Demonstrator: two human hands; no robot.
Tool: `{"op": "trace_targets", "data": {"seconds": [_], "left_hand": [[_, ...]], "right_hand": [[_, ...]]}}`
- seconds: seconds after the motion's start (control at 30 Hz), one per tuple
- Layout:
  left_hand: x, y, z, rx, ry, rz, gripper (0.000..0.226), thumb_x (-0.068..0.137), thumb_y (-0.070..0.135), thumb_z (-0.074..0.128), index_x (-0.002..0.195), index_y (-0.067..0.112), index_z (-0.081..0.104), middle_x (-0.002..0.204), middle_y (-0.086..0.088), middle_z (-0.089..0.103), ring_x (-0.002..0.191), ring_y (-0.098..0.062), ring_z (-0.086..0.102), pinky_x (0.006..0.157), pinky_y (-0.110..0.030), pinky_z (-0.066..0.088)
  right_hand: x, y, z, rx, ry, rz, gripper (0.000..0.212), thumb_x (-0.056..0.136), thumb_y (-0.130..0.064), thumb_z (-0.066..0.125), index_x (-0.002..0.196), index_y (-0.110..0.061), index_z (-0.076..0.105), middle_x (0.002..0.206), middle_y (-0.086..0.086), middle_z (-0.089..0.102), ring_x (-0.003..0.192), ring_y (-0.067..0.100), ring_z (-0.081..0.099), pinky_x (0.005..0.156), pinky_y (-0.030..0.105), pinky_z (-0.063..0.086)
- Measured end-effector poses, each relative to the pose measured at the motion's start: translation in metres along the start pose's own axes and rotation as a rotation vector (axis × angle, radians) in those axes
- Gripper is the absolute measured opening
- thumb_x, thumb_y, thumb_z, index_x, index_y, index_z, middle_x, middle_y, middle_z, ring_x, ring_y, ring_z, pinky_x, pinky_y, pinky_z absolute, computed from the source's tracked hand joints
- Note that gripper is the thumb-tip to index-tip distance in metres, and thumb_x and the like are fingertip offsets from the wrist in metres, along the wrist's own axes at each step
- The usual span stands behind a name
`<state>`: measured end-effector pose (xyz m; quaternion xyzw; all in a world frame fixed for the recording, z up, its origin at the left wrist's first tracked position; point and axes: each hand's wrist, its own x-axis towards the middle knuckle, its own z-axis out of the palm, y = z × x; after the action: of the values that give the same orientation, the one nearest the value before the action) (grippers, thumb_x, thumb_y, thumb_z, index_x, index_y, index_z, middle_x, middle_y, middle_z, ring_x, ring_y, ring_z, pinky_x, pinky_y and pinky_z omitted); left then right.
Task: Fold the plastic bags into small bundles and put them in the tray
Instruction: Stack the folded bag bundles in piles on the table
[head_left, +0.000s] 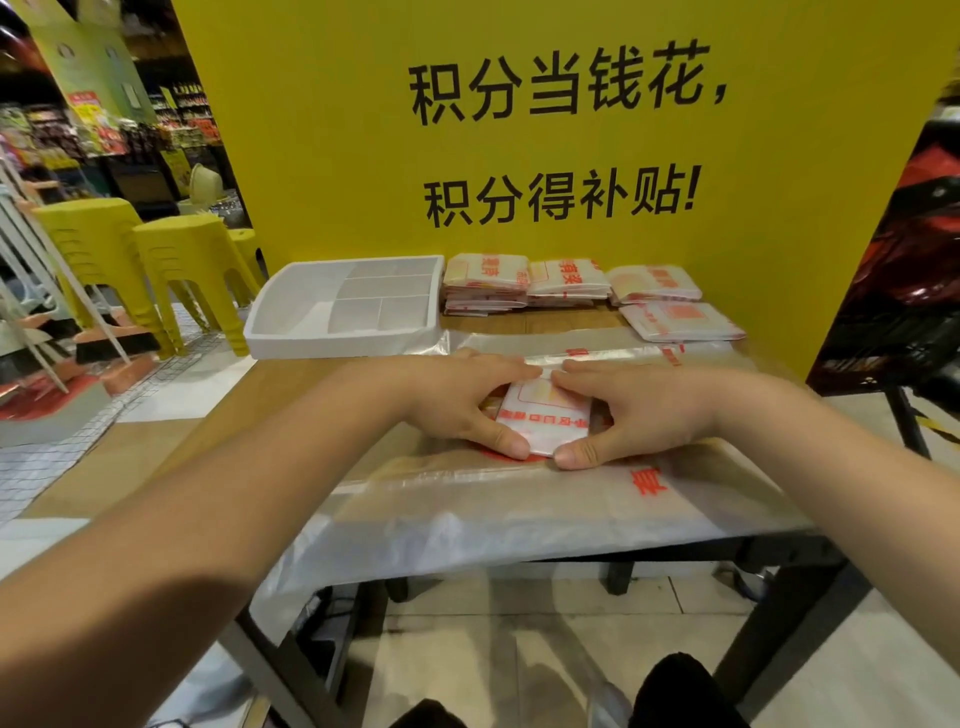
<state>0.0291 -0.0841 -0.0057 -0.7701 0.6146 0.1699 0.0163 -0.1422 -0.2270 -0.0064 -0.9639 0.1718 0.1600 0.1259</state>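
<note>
both hands are pinching one folded bundle (545, 415) mid-table: the left hand (467, 400) and right hand (641, 410) are curling round its sides, thumbs pressing its near edge, fingertips meeting over its far edge. it is lying on flat bags (519, 512) that are hanging over the table (291, 370) front. the white tray (332, 340) is sitting at the far left corner. folded stacks (569, 283) are crowding the far edge beside it. the yellow board (311, 156) is reading "积分当钱花,积分得补贴!"; the bundle's red print is too small to read.

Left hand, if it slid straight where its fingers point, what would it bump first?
Probably the right hand: the left hand points across the bundle, its fingertips almost meeting the right's.
</note>
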Motion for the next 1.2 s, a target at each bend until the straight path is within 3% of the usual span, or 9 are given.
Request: {"op": "trace_targets", "data": {"seconds": [0.2, 0.37, 0.5, 0.57, 0.67, 0.77, 0.83, 1.0, 1.2], "left_hand": [[-0.028, 0.008, 0.016, 0.086, 0.183, -0.08, 0.054, 0.103, 0.022, 0.043, 0.153, 0.036, 0.03, 0.158, 0.011, 0.03, 0.145, -0.017, 0.028, 0.119, -0.036, 0.025], [-0.031, 0.024, 0.04, -0.09, 0.438, -0.194, 0.039, 0.105, 0.036, 0.033, 0.137, 0.027, 0.054, 0.14, 0.001, 0.054, 0.126, -0.021, 0.049, 0.107, -0.039, 0.039], [-0.025, 0.025, 0.056, -0.104, 0.473, -0.176, 0.042, 0.105, 0.039, 0.035, 0.144, 0.025, 0.044, 0.145, 0.001, 0.05, 0.133, -0.02, 0.043, 0.112, -0.045, 0.034], [-0.026, 0.02, 0.057, -0.118, 0.419, -0.151, 0.049, 0.105, 0.039, 0.035, 0.152, 0.028, 0.033, 0.156, 0.005, 0.038, 0.144, -0.016, 0.031, 0.12, -0.046, 0.022], [-0.03, 0.019, 0.055, -0.109, 0.331, -0.138, 0.055, 0.106, 0.041, 0.029, 0.159, 0.03, 0.017, 0.165, 0.009, 0.018, 0.151, -0.01, 0.013, 0.124, -0.045, 0.005], [-0.03, 0.019, 0.051, -0.054, 0.228, -0.171, 0.057, 0.107, 0.045, 0.019, 0.16, 0.03, 0.001, 0.167, 0.012, -0.003, 0.152, -0.005, -0.003, 0.124, -0.04, -0.005], [-0.035, 0.015, 0.047, -0.039, 0.168, -0.202, 0.058, 0.107, 0.047, 0.015, 0.159, 0.03, -0.005, 0.166, 0.012, -0.011, 0.152, -0.007, -0.009, 0.124, -0.041, -0.007], [-0.047, 0.003, 0.046, -0.014, 0.108, -0.206, 0.059, 0.106, 0.052, 0.011, 0.157, 0.034, -0.012, 0.162, 0.018, -0.02, 0.151, -0.007, -0.016, 0.124, -0.041, -0.01], [-0.049, 0.009, 0.044, -0.066, 0.173, -0.345, 0.072, 0.099, 0.065, 0.024, 0.158, 0.036, -0.007, 0.167, 0.002, -0.01, 0.153, -0.021, -0.007, 0.122, -0.043, -0.001]], "right_hand": [[-0.009, 0.002, 0.012, 0.056, 0.371, -0.031, 0.056, 0.09, -0.07, 0.046, 0.123, -0.028, 0.063, 0.124, -0.005, 0.064, 0.107, 0.018, 0.06, 0.095, 0.04, 0.049], [-0.012, -0.006, 0.028, 0.062, 0.57, -0.096, 0.034, 0.099, -0.05, 0.049, 0.091, -0.024, 0.07, 0.097, -0.004, 0.063, 0.086, 0.015, 0.059, 0.08, 0.041, 0.051], [-0.008, -0.013, 0.026, 0.138, 0.616, -0.094, 0.038, 0.097, -0.049, 0.053, 0.074, -0.022, 0.066, 0.073, -0.005, 0.064, 0.068, 0.012, 0.058, 0.063, 0.034, 0.047], [-0.002, -0.016, 0.026, 0.091, 0.694, -0.113, 0.028, 0.097, -0.046, 0.054, 0.084, -0.025, 0.068, 0.08, -0.008, 0.065, 0.076, 0.013, 0.06, 0.066, 0.033, 0.047], [0.01, -0.024, 0.035, 0.057, 0.58, -0.195, 0.034, 0.101, -0.042, 0.046, 0.129, -0.028, 0.058, 0.125, -0.008, 0.062, 0.119, 0.018, 0.054, 0.098, 0.038, 0.044], [0.017, -0.026, 0.04, 0.035, 0.292, -0.13, 0.056, 0.106, -0.048, 0.023, 0.159, -0.03, 0.018, 0.165, -0.013, 0.014, 0.153, 0.012, 0.01, 0.125, 0.039, 0.007], [0.016, -0.018, 0.038, -0.015, 0.208, -0.09, 0.059, 0.105, -0.053, 0.015, 0.16, -0.032, 0.002, 0.165, -0.017, -0.005, 0.152, 0.005, -0.007, 0.124, 0.038, -0.007], [-0.002, 0.009, 0.036, -0.009, 0.148, -0.075, 0.058, 0.102, -0.059, 0.011, 0.156, -0.044, -0.005, 0.162, -0.024, -0.012, 0.148, -0.001, -0.016, 0.122, 0.034, -0.011], [-0.007, 0.002, 0.035, 0.039, 0.27, -0.043, 0.067, 0.1, -0.063, 0.027, 0.159, -0.037, 0.011, 0.165, -0.016, 0.01, 0.152, 0.009, 0.007, 0.125, 0.038, 0.009]]}}
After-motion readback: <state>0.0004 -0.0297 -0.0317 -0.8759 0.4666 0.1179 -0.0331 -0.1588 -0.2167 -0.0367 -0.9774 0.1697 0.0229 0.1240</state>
